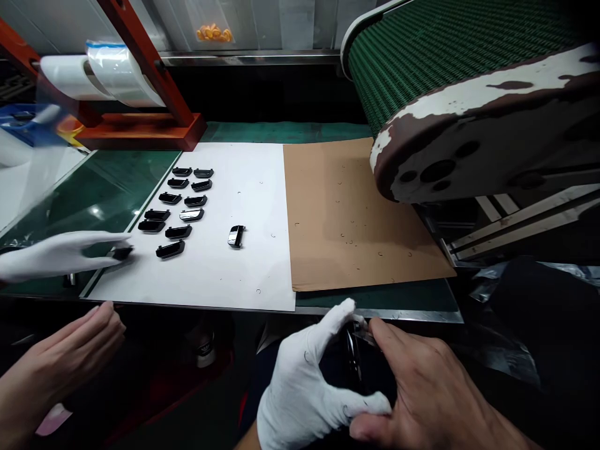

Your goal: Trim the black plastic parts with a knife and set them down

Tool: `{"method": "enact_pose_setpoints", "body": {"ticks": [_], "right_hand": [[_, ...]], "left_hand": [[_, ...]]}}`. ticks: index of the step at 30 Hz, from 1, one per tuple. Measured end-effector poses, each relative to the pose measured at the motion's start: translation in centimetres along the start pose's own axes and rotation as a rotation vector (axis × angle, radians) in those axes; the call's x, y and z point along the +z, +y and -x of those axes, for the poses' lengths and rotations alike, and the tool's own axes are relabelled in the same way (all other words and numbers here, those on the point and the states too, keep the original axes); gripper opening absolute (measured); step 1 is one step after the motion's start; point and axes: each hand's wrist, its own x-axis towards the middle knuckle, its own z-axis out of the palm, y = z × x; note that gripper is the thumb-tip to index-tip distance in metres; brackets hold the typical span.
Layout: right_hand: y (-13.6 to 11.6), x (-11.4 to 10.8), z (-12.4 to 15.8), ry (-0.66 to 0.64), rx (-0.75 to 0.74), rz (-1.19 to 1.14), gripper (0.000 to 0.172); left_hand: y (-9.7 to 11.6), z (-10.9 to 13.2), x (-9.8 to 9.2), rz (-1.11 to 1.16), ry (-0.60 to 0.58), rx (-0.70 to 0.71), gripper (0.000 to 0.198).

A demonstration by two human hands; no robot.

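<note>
Near the table's front edge, my gloved left hand (312, 378) grips a glossy black plastic part (352, 353) between its fingertips and thumb. My bare right hand (422, 378) is closed against the same part from the other side. A thin, shiny sliver shows at its fingertips, too small to identify, and its palm side is hidden. Several similar black parts (178, 232) lie in two rough columns on the white sheet (248, 275). One more black part (236, 236) sits apart from them, to the right.
At left, a co-worker's gloved hand (60, 255) holds another black part; their bare hand (70, 356) is below. Brown cardboard (347, 212) bears small dark curls. A green conveyor (459, 50) overhangs at right. Film rolls (119, 75) hang on an orange stand (140, 132).
</note>
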Motion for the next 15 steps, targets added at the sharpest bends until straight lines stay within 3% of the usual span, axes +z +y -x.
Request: {"method": "enact_pose_setpoints", "body": {"ticks": [15], "right_hand": [[0.7,1.0,0.3,0.062,-0.109,0.134,0.089]], "left_hand": [[-0.4,0.1,-0.1,-0.129,-0.012,-0.02,0.081]]}}
